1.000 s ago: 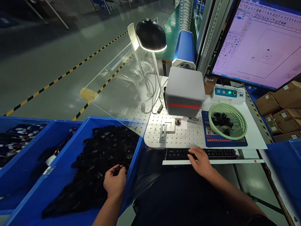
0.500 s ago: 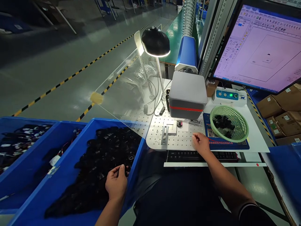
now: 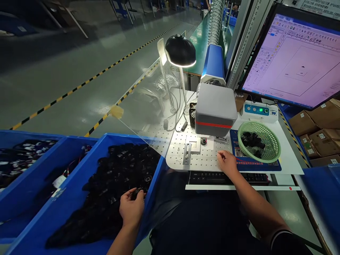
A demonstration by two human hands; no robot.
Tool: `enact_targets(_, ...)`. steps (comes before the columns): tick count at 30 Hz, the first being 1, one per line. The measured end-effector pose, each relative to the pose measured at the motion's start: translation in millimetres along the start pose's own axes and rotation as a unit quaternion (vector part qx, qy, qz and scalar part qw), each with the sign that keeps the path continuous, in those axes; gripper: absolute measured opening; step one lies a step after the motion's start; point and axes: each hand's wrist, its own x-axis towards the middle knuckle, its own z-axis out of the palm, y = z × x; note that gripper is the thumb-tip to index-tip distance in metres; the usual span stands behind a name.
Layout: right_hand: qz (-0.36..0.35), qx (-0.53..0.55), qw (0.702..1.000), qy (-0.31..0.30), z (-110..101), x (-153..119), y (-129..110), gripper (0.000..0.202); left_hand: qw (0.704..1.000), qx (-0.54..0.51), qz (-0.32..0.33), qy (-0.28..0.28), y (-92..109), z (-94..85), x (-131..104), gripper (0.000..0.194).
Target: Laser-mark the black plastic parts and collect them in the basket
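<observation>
Over the blue bin (image 3: 105, 139) at the left, my left hand (image 3: 132, 205) pinches a small black part (image 3: 136, 193) between thumb and fingers, above a heap of black parts (image 3: 117, 177). My right hand (image 3: 225, 161) rests at the front of the perforated metal plate (image 3: 175, 157), its fingers curled; whatever they hold, if anything, is hidden. Another black part (image 3: 203, 141) sits on the plate under the grey machine head (image 3: 215, 108). The green basket (image 3: 275, 148), holding several black parts (image 3: 253, 140), stands to the right of my right hand.
A black lamp (image 3: 180, 51) and a clear sheet (image 3: 140, 113) stand at the plate's left. A keyboard (image 3: 208, 177) lies below the front edge. The monitor (image 3: 294, 60) and control box (image 3: 260, 110) are at the right. More blue bins (image 3: 63, 141) stand far left.
My left hand's thumb and fingers have shifted, and the black part between them shows more plainly. The view has shifted slightly. My right hand stays by the plate's front edge.
</observation>
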Motion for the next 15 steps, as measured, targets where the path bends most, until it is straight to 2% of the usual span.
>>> enact_targets(4,0.021,0.027,0.999,-0.016,6.3,13.8,-2.2,0.022,0.997,0.074,0.026,0.015,8.0,-4.8,-5.6,0.045)
enact_targets(6,0.025,0.039,0.999,-0.023,13.2,23.9,-7.6,0.024,0.995,0.095,0.026,0.002,14.0,-6.1,-9.8,0.043)
enact_targets(12,0.033,0.036,0.997,-0.059,38.8,59.6,-44.9,0.032,0.995,0.101,0.016,-0.004,25.6,-12.4,-15.2,0.042)
enact_targets(15,0.028,0.005,0.998,-0.063,45.3,68.9,-61.6,0.024,0.994,0.1,0.051,-0.005,26.5,-16.5,-12.8,0.033)
